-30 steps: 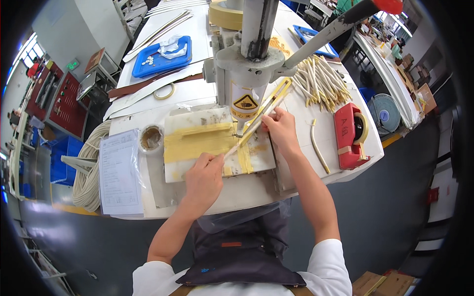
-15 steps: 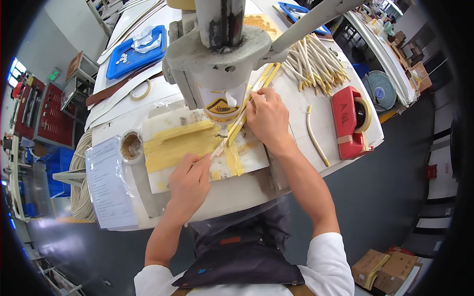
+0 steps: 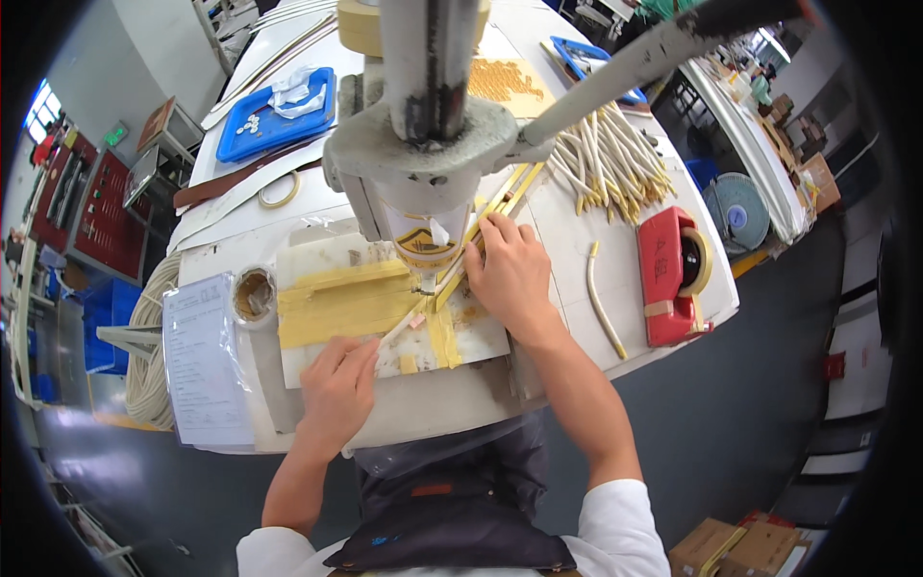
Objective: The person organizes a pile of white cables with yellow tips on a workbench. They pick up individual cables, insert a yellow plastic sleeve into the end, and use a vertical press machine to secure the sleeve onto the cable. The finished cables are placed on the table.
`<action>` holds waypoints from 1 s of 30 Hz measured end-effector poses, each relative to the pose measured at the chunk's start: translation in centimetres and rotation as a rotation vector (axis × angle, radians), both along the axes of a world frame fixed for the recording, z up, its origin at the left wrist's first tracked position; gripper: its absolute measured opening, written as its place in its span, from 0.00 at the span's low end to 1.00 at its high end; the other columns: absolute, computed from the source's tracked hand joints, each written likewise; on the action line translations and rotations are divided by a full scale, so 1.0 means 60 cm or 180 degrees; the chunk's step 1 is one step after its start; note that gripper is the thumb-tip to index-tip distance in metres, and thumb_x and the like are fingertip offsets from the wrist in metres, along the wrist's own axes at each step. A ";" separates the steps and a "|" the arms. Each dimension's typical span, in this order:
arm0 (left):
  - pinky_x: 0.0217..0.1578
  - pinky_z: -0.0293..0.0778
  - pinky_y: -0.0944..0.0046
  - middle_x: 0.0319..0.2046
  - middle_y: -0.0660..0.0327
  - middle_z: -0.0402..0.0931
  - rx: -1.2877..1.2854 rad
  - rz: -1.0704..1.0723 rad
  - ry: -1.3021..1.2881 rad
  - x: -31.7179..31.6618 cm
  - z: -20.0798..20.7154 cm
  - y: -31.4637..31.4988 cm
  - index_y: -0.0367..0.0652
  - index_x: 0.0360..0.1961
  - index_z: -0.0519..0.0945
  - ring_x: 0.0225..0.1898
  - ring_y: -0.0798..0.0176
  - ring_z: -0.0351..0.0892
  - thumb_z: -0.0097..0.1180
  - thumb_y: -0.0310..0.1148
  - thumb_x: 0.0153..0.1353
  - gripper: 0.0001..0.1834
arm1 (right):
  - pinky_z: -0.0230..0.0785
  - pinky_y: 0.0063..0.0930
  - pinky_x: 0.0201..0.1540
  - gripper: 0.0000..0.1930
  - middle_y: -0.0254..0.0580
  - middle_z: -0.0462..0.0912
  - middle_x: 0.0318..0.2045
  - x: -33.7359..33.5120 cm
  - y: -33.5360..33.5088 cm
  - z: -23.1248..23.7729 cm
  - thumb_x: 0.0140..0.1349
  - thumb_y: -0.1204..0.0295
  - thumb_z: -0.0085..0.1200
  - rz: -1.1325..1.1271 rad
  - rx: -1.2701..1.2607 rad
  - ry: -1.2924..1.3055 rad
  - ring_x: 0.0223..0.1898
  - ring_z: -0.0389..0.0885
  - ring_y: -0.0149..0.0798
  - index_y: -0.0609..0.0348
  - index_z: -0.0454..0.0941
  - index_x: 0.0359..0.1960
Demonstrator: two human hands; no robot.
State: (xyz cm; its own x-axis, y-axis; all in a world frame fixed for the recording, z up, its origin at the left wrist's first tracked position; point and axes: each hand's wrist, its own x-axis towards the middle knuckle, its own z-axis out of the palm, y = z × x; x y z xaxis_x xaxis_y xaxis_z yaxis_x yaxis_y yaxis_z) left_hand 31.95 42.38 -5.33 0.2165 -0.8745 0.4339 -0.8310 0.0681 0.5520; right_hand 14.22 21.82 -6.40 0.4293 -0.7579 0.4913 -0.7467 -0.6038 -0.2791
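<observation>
Your left hand [image 3: 336, 394] had moved toward the near left since the earlier frame, and a longer stretch of pale cord [image 3: 402, 327] showed between it and the press [image 3: 418, 163]. Its fingertips were found pinching the cord's near end. From there the cord ran to the far right, over the yellow-taped board [image 3: 336, 313] to the press tip. Your right hand [image 3: 510, 274] lay to the right of the press, fingers bent and touching the yellow guide strips [image 3: 520, 190]; whether they gripped the cord could not be determined. One small pink piece [image 3: 416, 321] lay on the board, just right of the cord.

On the right, a loose cord [image 3: 604, 306] lay between your right hand and a red tape dispenser [image 3: 661, 279]. Farther off lay a pile of cords [image 3: 611, 159]. A tape roll [image 3: 255, 294] stood just left of the board.
</observation>
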 end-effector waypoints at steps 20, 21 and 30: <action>0.27 0.73 0.63 0.29 0.64 0.70 -0.0048 -0.0553 -0.0742 0.020 -0.019 -0.020 0.38 0.46 0.84 0.29 0.62 0.75 0.62 0.22 0.49 0.19 | 0.74 0.44 0.48 0.19 0.54 0.80 0.56 -0.004 0.000 0.005 0.58 0.67 0.58 0.0093 0.0216 0.0786 0.47 0.79 0.53 0.64 0.80 0.49; 0.27 0.72 0.63 0.29 0.64 0.70 -0.0071 -0.0561 -0.0710 0.020 -0.021 -0.021 0.37 0.46 0.84 0.29 0.62 0.75 0.62 0.21 0.49 0.19 | 0.74 0.44 0.48 0.19 0.54 0.80 0.56 -0.003 0.001 0.005 0.58 0.67 0.58 0.0069 0.0263 0.0739 0.47 0.79 0.53 0.64 0.80 0.48; 0.27 0.71 0.63 0.30 0.62 0.68 0.0080 -0.0604 -0.0664 0.020 -0.018 -0.025 0.42 0.52 0.82 0.31 0.62 0.74 0.57 0.19 0.51 0.24 | 0.72 0.43 0.51 0.22 0.49 0.80 0.55 -0.003 0.008 0.020 0.53 0.61 0.63 0.0137 0.0356 0.0558 0.47 0.78 0.52 0.64 0.80 0.46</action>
